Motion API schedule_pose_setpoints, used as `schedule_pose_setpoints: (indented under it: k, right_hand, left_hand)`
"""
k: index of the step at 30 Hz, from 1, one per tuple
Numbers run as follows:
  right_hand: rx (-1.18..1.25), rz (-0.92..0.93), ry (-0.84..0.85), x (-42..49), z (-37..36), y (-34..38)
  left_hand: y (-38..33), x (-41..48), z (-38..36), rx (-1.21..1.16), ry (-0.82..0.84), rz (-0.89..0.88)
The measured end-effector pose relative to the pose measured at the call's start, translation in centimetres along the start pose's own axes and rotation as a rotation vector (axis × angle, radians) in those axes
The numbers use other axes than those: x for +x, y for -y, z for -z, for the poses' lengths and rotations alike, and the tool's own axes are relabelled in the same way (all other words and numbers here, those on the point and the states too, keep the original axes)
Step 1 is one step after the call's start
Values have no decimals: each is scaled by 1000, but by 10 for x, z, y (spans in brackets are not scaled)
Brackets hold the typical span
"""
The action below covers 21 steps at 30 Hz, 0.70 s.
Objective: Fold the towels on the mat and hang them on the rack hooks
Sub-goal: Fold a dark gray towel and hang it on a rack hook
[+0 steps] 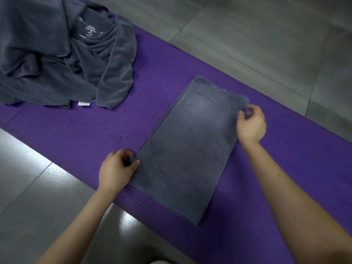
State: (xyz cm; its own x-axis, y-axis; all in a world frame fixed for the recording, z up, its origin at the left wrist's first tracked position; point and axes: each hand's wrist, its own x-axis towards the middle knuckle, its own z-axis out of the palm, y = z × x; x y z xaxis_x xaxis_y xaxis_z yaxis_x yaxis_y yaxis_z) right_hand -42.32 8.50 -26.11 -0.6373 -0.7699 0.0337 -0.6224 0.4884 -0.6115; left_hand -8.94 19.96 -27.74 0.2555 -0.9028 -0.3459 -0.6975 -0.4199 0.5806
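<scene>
Lying on the mat: the folded towel (182, 149), grey, in a long rectangle of several layers. It is flat, and its long side runs slanted from near to far.
Left grip (116, 168): thumb and curled fingers pinch the left long edge of the folded towel, at its nearer half.
Right grip (251, 124): thumb and fingers pinch the far right corner of the same towel.
Mat (285, 168): purple and ribbed, it crosses the view diagonally and lies on the floor.
Towel pile (57, 54): more grey towels, crumpled in one heap at the far left part of the mat — well apart from the folded towel.
White tag (83, 104): a small label shows at the near edge of the towel pile, touching the mat.
Floor (247, 35): grey tiles on both sides of the mat — shiny beside the left forearm.
</scene>
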Motion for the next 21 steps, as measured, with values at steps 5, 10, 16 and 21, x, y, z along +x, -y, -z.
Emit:
schedule_pose_setpoints:
  k: [5,10,16,21]
  right_hand:
    - [324,-275,164,24,-7,-20]
    - [456,-403,119,37,-11,-15]
    - [632,-593,-70,6,58,-85]
    - [665,-799,-210,-84,130,-169]
  left_hand:
    - [-3,-1,-1,18,53,-27]
    - [-6,1,-2,93,52,-68]
    - [-33,26,-2,246,91,-297]
    - [-104,75,-29,425,203,-621]
